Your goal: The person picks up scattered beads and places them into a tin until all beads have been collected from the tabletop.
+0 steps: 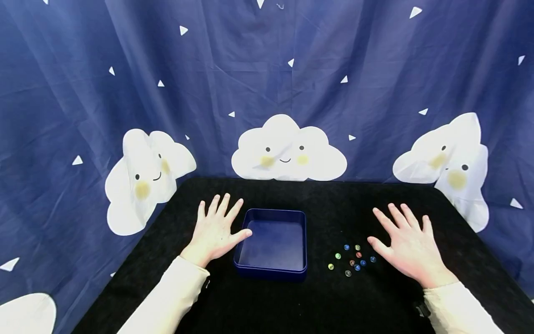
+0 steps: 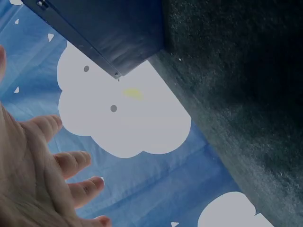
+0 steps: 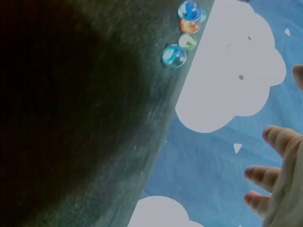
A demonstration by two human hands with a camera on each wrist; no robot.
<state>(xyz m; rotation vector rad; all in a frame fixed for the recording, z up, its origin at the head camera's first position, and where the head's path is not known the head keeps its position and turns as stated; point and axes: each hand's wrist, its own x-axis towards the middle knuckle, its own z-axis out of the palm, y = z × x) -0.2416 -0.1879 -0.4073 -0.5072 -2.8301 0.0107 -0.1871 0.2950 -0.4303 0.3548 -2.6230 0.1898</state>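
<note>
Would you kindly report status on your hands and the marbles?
Left hand and right hand open, holding nothing. Marbles loose, right of blue box. No obstacle visible between them.

Navy tray (image 1: 273, 243), multicoloured swirled marbles (image 1: 352, 263), cloud-patterned blue curtain (image 1: 258, 88)

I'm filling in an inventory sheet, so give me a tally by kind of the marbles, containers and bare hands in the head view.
Small round translucent glass marbles: 10
Open shallow dark-blue four-sided box: 1
Bare left hand and bare right hand: 2
Total: 13
</note>
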